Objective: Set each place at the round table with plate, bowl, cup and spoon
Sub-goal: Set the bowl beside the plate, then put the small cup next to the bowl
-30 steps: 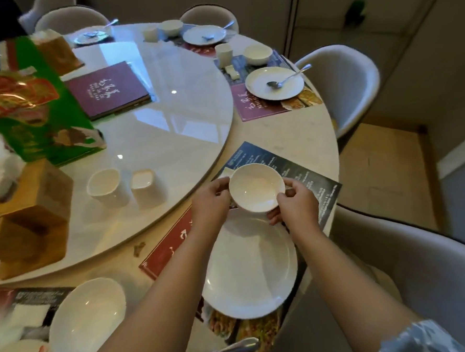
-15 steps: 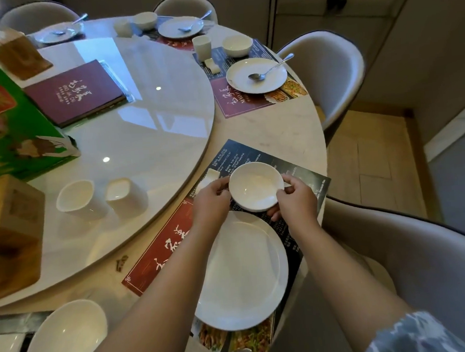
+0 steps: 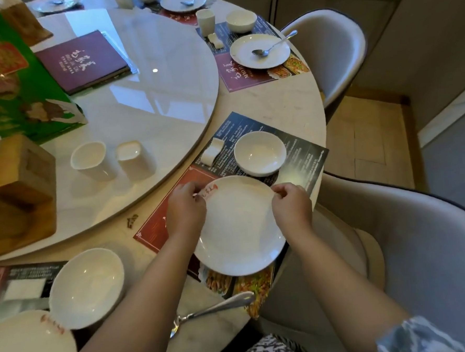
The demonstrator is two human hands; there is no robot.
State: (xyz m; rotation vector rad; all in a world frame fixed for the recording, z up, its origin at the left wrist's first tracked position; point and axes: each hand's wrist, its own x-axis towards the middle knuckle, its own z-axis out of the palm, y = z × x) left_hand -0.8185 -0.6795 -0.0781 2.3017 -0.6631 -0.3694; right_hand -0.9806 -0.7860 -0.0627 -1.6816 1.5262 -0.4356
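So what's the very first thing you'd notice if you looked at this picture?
Probably the big white plate right in the middle, on a red and black placemat, with the left hand and the right hand holding its edges. Just beyond it sits a small white bowl. To the left, two white cups stand on the shiny round turntable.

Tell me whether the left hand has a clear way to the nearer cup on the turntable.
Probably yes: the cup stands beyond the left hand, nothing between, though that hand now pinches the plate.
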